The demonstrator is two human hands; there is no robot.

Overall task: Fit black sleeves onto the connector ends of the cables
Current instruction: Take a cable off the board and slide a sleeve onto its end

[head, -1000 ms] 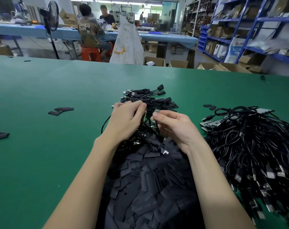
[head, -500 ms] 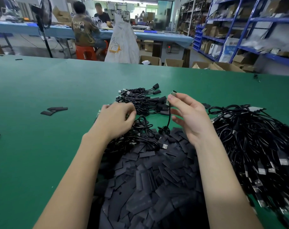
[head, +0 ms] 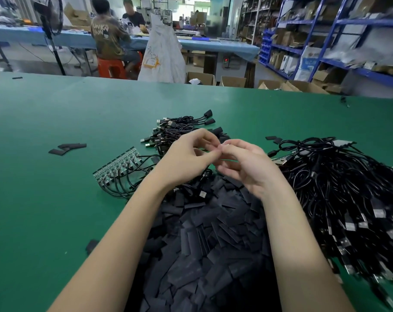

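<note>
Head view. Left hand (head: 186, 156) and right hand (head: 247, 163) meet fingertip to fingertip above a green table (head: 45, 210); what they pinch is too small to identify. Below the forearms lies a heap of black sleeves (head: 209, 239). A large pile of black cables (head: 348, 188) lies to the right, a smaller bundle (head: 179, 129) beyond the hands, and a row of connector ends (head: 117, 167) to the left. Loose sleeves (head: 67, 148) lie farther left.

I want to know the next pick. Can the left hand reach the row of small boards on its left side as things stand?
Probably yes. The row of small boards lies on bare green table just left of the left hand, nothing between, though its fingers are busy meeting the right hand.
</note>
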